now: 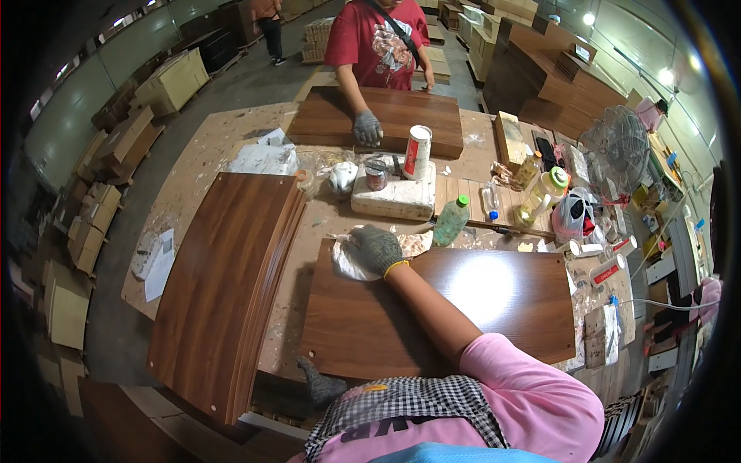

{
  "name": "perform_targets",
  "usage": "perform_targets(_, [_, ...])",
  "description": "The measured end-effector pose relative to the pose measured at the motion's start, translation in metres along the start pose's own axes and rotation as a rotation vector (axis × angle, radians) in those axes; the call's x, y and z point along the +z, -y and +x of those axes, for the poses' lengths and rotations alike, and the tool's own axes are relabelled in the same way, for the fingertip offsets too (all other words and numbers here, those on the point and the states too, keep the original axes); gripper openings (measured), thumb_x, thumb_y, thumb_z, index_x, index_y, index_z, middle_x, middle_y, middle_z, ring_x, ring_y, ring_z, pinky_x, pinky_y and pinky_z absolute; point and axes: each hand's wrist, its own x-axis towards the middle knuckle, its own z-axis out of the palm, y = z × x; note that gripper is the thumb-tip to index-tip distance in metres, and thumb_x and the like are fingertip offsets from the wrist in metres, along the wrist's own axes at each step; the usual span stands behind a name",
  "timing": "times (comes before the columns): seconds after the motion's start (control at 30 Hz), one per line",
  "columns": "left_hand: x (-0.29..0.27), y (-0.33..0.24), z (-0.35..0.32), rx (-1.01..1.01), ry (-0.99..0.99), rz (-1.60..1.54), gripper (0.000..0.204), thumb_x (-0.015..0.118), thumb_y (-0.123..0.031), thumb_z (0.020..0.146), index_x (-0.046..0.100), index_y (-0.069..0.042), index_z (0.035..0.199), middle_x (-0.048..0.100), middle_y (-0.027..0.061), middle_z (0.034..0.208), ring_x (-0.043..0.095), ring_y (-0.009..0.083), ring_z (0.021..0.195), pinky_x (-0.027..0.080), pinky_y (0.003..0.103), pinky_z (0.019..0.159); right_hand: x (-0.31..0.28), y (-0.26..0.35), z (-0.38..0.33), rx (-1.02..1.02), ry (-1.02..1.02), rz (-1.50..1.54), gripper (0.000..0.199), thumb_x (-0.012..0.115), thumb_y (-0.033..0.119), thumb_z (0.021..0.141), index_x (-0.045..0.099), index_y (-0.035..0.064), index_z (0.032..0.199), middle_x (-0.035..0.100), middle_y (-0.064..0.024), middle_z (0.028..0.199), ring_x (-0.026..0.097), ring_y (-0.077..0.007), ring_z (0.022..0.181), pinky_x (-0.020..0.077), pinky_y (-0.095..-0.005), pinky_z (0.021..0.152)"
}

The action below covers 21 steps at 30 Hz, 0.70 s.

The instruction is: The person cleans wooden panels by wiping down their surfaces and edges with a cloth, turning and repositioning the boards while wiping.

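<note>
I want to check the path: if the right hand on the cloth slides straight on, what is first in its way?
The right hand points up-left across the white cloth. Past the wood panel, probably the white foam block comes first, though depth is unclear.

floor (127,324): grey concrete | cardboard boxes (174,81) along wall | fan (617,150) | ceiling lamps (589,18) lit

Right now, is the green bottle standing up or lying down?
Standing up. The green bottle stands with its green cap on top, beside the white block.
</note>
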Motion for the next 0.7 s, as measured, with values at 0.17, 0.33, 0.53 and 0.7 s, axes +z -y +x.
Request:
perform_targets(0.17, [0.029,-0.019,-0.053,-0.037,-0.11,-0.029,0.095,0.05,-0.085,0.087,0.041,-0.015,0.151,0.053,0.0102,0.143,0.051,0.0189,0.119,0.041,0.038,0.105,0.006,0.011,0.002,-0.023,0.006,0.007,0.045,0.054,0.051,0.098,0.073,0.0114,0.106,0.073,-0.0178,0.105,0.07,-0.0357,0.1,0.055,-0.047,0.087])
perform_targets(0.33, [0.014,-0.008,-0.026,-0.06,-0.125,-0.028,0.094,0.063,-0.084,0.079,0.064,-0.007,0.132,0.071,0.0051,0.12,0.064,0.011,0.093,0.053,0.024,0.087,0.006,0.011,0.002,-0.024,-0.006,-0.004,0.045,0.053,0.051,0.098,0.073,0.0109,0.106,0.073,-0.0178,0.104,0.07,-0.0355,0.1,0.0552,-0.0475,0.086])
perform_targets(0.53, [-0.064,0.01,0.069,0.002,0.149,0.068,0.099,0.026,-0.087,0.092,0.021,-0.018,0.162,0.034,0.0147,0.162,0.032,0.0249,0.147,0.023,0.048,0.125,0.01,0.017,0.005,-0.05,0.015,0.02,0.044,0.053,0.05,0.098,0.073,0.0113,0.106,0.073,-0.0184,0.103,0.07,-0.0357,0.098,0.0553,-0.0482,0.085])
perform_targets(0.7, [0.011,-0.003,-0.012,-0.043,0.053,0.114,0.097,0.023,-0.086,0.093,0.017,-0.019,0.163,0.031,0.0148,0.164,0.029,0.0255,0.15,0.021,0.05,0.126,0.008,-0.008,0.002,-0.01,-0.038,-0.012,0.044,0.053,0.05,0.099,0.073,0.0114,0.106,0.073,-0.0182,0.103,0.07,-0.0353,0.098,0.0551,-0.0476,0.085])
